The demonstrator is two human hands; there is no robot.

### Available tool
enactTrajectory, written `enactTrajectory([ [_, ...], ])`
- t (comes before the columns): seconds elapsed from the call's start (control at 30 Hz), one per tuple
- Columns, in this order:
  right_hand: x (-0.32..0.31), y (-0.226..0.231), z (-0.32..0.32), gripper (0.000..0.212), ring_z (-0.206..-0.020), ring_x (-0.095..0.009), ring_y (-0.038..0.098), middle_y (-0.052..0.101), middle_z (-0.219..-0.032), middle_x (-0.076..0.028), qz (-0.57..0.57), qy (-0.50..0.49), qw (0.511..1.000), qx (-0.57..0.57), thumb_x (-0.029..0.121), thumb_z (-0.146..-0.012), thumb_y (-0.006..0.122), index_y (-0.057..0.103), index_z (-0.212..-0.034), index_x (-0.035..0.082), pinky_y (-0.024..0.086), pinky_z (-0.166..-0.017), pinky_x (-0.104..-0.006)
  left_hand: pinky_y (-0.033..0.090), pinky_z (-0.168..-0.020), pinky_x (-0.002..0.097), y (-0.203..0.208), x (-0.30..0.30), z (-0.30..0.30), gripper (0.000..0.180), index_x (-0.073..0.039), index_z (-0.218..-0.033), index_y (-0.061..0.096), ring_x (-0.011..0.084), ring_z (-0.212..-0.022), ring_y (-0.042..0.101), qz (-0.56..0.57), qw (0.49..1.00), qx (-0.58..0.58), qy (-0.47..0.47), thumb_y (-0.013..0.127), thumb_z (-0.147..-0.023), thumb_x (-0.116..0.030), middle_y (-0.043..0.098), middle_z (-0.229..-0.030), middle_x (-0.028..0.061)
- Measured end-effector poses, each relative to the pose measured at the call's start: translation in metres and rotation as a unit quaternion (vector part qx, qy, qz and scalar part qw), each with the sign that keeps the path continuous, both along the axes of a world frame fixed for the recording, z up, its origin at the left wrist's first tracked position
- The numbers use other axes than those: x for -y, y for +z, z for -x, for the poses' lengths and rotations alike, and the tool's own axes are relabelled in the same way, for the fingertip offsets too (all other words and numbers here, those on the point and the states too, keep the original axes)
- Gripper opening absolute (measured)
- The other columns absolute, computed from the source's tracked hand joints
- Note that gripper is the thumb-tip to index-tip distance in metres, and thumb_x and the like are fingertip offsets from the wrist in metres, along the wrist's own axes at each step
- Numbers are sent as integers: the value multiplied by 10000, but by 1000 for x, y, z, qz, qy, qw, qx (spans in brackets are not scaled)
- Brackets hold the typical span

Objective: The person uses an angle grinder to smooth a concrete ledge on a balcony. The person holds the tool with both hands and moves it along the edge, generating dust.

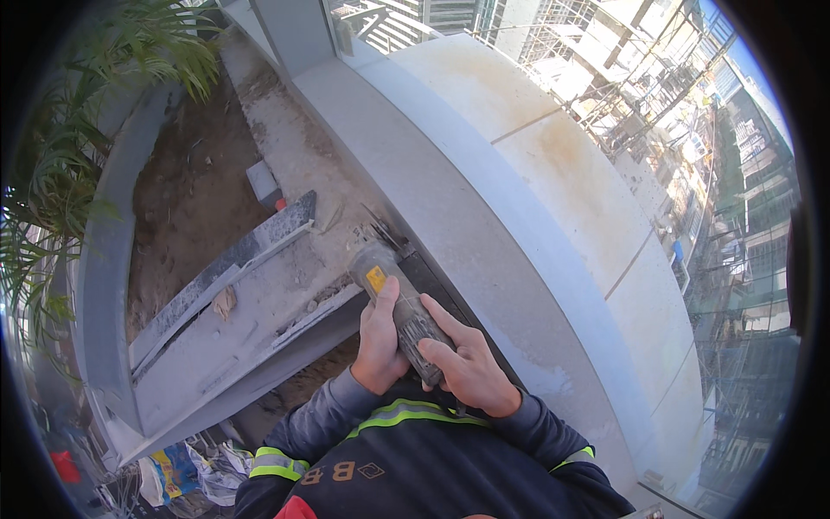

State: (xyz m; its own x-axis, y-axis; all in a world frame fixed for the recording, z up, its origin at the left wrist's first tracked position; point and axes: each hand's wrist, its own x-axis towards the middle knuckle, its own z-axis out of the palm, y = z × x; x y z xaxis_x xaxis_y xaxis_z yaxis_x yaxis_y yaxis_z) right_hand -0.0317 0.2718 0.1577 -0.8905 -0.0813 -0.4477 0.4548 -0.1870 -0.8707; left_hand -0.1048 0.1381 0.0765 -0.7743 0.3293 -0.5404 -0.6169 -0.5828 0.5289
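Note:
A dusty grey angle grinder [405, 304] with a yellow label points away from me, close to the inner side of the pale ledge. My left hand [380, 337] is closed around its left side, thumb lying along the body behind the label. Around the rear part of the body, my right hand [471, 363] grips from the right. The dark disc edge and guard [389, 233] show at the far end, beside the dusty wall top. Whether the disc touches anything I cannot tell.
Left of me a stone slab [233, 268] lies along a dirt-filled planter [186, 208] with palm leaves [147, 52] above. A small grey block [262, 183] sits at the dirt's edge. Beyond the curved ledge [519, 268] is a deep drop toward scaffolding. Plastic bags [186, 474] lie lower left.

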Motion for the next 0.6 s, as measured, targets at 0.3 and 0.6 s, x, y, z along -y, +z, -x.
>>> enactTrajectory([
  [0.3, -5, 0, 0, 749, -746, -109, 642, 687, -994, -100, 14, 9, 1000, -3, 149, -1006, 601, 271, -1647, -53, 564, -649, -269, 605, -692, 367, -1, -2, -1, 390, -60, -1100, 610, 192, -755, 709, -3, 1000, -5, 10, 529, -1108, -442, 693, -909, 63],
  [0.6, -5, 0, -3, 746, -743, -113, 646, 689, -990, -106, 16, 11, 1000, -3, 133, -1004, 595, 268, -1645, -60, 558, -658, -272, 606, -700, 369, 2, 0, -3, 377, -58, -1104, 607, 188, -768, 708, 8, 1000, -3, 3, 548, -1104, -431, 692, -916, 66],
])
